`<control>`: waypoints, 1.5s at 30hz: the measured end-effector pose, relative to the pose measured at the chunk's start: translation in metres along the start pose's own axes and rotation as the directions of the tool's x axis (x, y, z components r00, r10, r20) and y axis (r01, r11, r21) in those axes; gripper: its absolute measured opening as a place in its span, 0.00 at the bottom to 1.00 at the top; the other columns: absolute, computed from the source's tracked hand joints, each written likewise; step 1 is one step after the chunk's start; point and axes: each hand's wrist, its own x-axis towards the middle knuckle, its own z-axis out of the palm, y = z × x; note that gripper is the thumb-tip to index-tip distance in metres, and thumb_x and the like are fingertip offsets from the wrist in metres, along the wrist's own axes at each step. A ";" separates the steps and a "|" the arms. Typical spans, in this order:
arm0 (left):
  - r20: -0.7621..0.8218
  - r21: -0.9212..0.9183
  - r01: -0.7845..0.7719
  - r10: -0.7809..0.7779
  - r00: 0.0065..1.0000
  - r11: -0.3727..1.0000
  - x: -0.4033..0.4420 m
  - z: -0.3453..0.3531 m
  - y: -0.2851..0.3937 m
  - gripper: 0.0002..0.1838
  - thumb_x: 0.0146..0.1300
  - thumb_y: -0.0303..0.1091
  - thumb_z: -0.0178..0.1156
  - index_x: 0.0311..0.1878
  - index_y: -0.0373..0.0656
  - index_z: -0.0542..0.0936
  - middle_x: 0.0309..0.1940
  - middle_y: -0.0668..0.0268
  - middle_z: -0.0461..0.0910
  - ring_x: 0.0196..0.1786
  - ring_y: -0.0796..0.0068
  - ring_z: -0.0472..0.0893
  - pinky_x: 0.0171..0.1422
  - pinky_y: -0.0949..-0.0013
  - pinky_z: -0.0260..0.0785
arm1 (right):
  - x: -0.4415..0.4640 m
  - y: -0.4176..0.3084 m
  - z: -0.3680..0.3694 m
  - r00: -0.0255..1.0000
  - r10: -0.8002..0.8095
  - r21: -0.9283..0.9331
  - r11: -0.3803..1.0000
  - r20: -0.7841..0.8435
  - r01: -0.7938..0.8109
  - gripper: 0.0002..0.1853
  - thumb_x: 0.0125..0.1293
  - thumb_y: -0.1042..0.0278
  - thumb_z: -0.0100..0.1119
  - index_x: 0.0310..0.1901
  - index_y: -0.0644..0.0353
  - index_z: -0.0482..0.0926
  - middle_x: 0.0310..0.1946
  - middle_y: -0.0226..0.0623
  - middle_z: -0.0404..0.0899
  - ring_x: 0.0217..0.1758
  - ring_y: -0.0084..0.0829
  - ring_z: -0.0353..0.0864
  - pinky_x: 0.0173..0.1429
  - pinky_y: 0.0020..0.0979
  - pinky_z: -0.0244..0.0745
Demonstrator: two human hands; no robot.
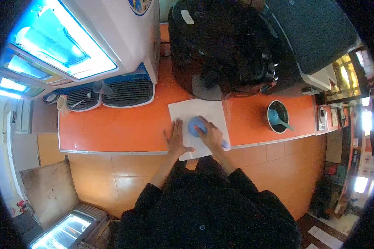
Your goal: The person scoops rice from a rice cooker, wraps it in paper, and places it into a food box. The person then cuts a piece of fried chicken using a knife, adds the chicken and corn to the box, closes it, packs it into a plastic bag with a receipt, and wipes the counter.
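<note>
A white sheet or thin board [181, 110] lies on the orange counter and overhangs its front edge a little. My left hand [177, 139] rests flat on its left part, fingers spread, holding nothing. On the same white surface, my right hand [212, 137] is closed over a blue tool with a round head [194, 127] and a short handle showing below the palm; its exact kind is unclear. The fingers hide part of the head and most of the handle.
A black bowl [271, 126] with a teal ladle [275, 117] stands right on the orange counter [112, 130]. Behind are a large black lidded appliance [224, 45] and a white drink dispenser [129, 41]. A clear cup [102, 89] sits on its drip tray [129, 97].
</note>
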 end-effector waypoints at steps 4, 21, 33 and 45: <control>0.028 0.028 0.007 -0.008 1.000 1.000 0.001 0.006 -0.002 0.82 0.11 0.67 0.73 0.73 0.45 0.38 0.75 0.63 0.38 0.77 0.64 0.38 0.70 0.32 0.25 | -0.011 0.015 -0.006 0.995 -0.100 0.084 0.991 0.006 0.099 0.26 0.60 0.42 0.56 0.58 0.40 0.73 0.33 0.42 0.81 0.35 0.46 0.82 0.37 0.42 0.76; -0.215 -0.020 -0.446 0.432 0.876 0.895 -0.046 0.049 -0.021 0.32 0.57 0.51 0.60 0.59 0.39 0.68 0.66 0.52 0.59 0.69 0.53 0.59 0.69 0.44 0.49 | -0.011 0.117 -0.073 0.801 -0.222 -0.474 0.877 -0.555 -0.086 0.25 0.58 0.50 0.59 0.53 0.53 0.70 0.45 0.46 0.75 0.52 0.48 0.71 0.55 0.48 0.65; -0.201 -0.067 -0.485 0.464 0.863 0.872 -0.051 0.044 0.022 0.22 0.58 0.45 0.60 0.50 0.39 0.74 0.53 0.53 0.70 0.57 0.52 0.70 0.62 0.54 0.63 | -0.012 0.113 -0.007 0.729 -0.621 0.165 0.782 0.288 0.601 0.13 0.51 0.56 0.66 0.31 0.52 0.76 0.37 0.33 0.74 0.46 0.36 0.71 0.52 0.38 0.65; -0.631 -0.313 -0.465 0.185 0.754 0.828 -0.045 0.041 -0.011 0.08 0.56 0.26 0.61 0.40 0.38 0.82 0.36 0.59 0.80 0.41 0.61 0.80 0.47 0.63 0.73 | -0.009 0.139 -0.035 0.774 -0.632 0.250 0.743 -0.043 0.621 0.07 0.53 0.67 0.65 0.34 0.57 0.83 0.33 0.35 0.80 0.41 0.33 0.79 0.48 0.34 0.75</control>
